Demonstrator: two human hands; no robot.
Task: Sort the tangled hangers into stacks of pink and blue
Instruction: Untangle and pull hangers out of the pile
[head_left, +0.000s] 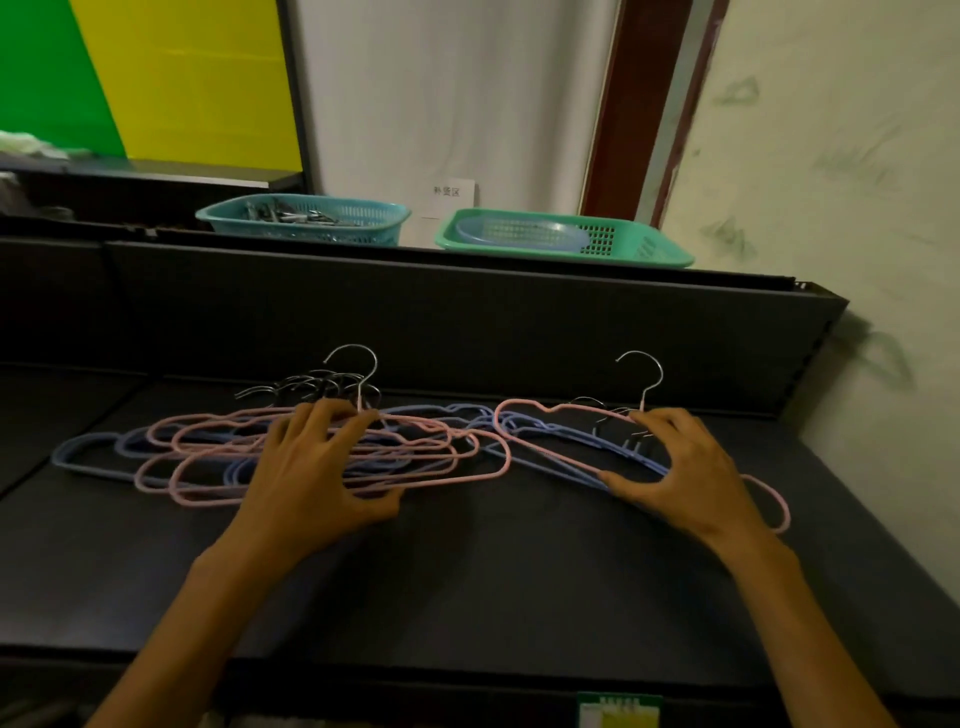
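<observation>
A tangle of pink and blue hangers (208, 457) lies on the dark shelf (467, 571), left of centre, metal hooks pointing to the back. My left hand (317, 467) rests on this pile, fingers spread and curled over the hangers near their hooks. To the right lies a smaller group: a pink hanger (540, 431) over several blue hangers (571, 447). My right hand (680, 467) grips this group, thumb under the lower bars and fingers over the top by the hooks. One pink end (779, 509) sticks out past my right wrist.
A dark back panel (467, 317) rises behind the shelf. On top of it stand a teal basket (306, 221) with metal clips and a green basket (566, 236) holding a blue tray. A pale wall (857, 260) closes the right side. A label (618, 709) marks the shelf's front edge.
</observation>
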